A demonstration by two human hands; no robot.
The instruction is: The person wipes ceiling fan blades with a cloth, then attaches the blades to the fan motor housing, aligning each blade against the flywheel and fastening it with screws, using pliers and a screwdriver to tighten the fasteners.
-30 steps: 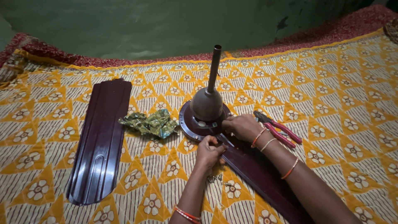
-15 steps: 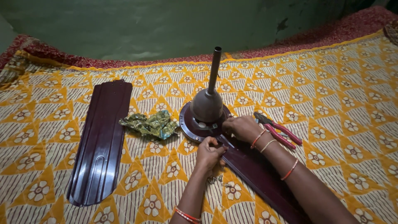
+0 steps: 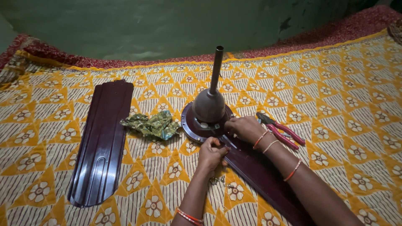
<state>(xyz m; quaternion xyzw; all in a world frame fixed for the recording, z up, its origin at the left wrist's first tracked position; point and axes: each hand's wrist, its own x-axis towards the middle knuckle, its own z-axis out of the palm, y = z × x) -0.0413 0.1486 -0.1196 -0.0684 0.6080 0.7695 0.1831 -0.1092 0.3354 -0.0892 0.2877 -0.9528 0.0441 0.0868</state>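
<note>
Both hands at fan motor hub (image 3: 208, 119): left hand (image 3: 211, 153) fingers pinched at the blade (image 3: 255, 173) root, item unclear, right hand (image 3: 245, 127) flat on it, blade running toward the wearer

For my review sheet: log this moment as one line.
left hand: on blade root | right hand: on fan motor rim | pliers, spare blade, cloth: untouched

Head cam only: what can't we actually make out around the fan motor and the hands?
- Joint between fan motor and attached blade: covered by the right hand.
- Left hand grip: fingers curled, contents hidden.
- Small hardware on the cloth: too small to identify.
- Attached blade's far end: hidden by the right forearm and bottom edge.
</note>
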